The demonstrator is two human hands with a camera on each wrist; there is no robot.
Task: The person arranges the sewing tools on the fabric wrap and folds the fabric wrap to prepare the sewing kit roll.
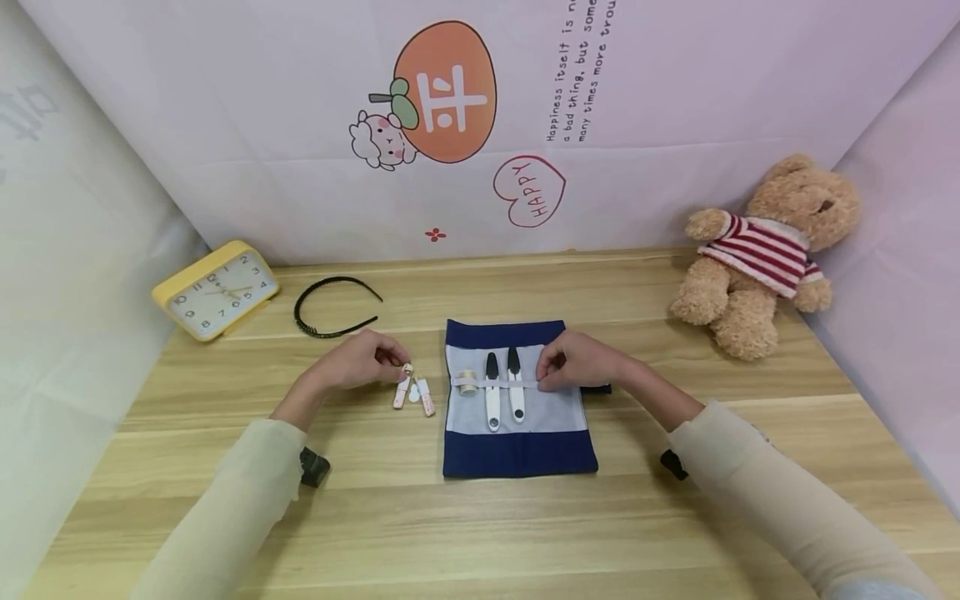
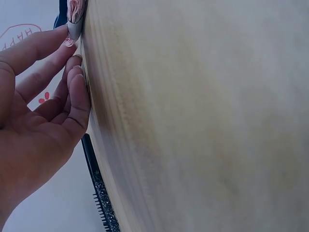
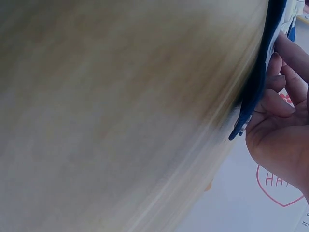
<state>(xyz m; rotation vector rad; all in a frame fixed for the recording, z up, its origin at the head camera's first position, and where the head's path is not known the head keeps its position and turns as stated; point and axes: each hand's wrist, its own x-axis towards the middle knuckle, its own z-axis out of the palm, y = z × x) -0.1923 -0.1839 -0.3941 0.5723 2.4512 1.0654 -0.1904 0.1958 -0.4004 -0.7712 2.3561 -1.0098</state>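
Note:
A navy sewing pouch (image 1: 521,454) lies unfolded on the table, its pale grey lining showing. Its white elastic strap (image 1: 502,384) runs across a thread spool (image 1: 468,382) and two white thread snips (image 1: 492,404) with black tips. My right hand (image 1: 576,360) pinches the strap near its right end; in the right wrist view the fingers (image 3: 275,82) are at the pouch's edge. Left of the pouch, my left hand (image 1: 365,358) pinches the top of a small pink-and-white thread skein (image 1: 401,393). A second skein (image 1: 425,397) lies beside it, with a small white disc (image 1: 413,392) between them.
Behind my left hand lies a black headband (image 1: 300,312). A yellow clock (image 1: 217,292) stands at the back left. The teddy bear (image 1: 757,258) in a striped top sits at the back right against the white wall sheet (image 1: 300,192).

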